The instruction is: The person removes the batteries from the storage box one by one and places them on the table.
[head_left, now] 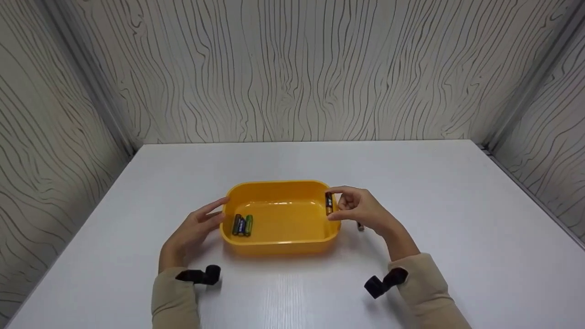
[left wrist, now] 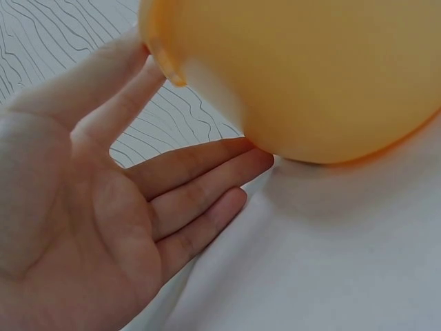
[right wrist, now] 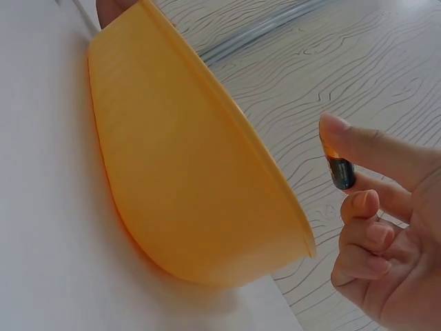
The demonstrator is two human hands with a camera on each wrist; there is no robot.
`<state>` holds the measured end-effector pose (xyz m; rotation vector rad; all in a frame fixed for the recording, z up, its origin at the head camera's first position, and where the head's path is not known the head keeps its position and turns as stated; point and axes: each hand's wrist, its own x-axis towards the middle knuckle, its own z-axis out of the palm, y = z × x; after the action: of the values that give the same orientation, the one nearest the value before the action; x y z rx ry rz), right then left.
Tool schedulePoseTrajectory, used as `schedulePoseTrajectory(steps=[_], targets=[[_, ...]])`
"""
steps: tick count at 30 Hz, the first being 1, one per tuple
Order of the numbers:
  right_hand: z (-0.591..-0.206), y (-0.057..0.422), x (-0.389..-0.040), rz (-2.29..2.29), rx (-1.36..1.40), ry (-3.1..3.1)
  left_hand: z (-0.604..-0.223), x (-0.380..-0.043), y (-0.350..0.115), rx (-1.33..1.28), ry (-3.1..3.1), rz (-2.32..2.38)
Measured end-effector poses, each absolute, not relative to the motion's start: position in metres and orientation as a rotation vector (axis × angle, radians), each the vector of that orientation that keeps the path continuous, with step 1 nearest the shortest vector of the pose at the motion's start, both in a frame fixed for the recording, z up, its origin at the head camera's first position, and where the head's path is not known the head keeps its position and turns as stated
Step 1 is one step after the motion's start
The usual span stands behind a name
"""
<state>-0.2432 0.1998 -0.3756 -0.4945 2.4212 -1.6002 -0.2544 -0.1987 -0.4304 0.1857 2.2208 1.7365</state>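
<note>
A yellow plastic basin (head_left: pixel 279 249) stands on the table. My left hand (head_left: pixel 194 233) is at its left end, with straight fingers touching the rim and outer wall. In the left wrist view the left palm (left wrist: pixel 103 221) shows, fingers extended against the basin. My right hand (head_left: pixel 365 212) pinches a black-and-orange battery (head_left: pixel 329 204) between thumb and forefinger at the basin's right rim. In the right wrist view this battery (right wrist: pixel 341 172) is above rim level, its upper part covered by the thumb. Three batteries (head_left: pixel 242 225), dark, blue and green, lie side by side in the basin's left end.
Another battery (head_left: pixel 360 226) lies on the white table (head_left: pixel 283 292) beside the basin, partly hidden under the right hand. Wood-grain patterned panels (head_left: pixel 292 68) enclose the table at the back and both sides. Black camera mounts (head_left: pixel 201 275) sit on both sleeves.
</note>
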Motion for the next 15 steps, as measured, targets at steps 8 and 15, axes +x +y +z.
schedulePoseTrajectory(steps=[8,15], targets=[[-0.379,0.209,-0.246,-1.572,-0.444,2.445,-0.431,-0.255,-0.197,0.119,2.205,1.747],[-0.379,0.221,-0.249,-1.567,-0.436,2.448,-0.43,-0.255,-0.198,0.059,2.2,1.714]])
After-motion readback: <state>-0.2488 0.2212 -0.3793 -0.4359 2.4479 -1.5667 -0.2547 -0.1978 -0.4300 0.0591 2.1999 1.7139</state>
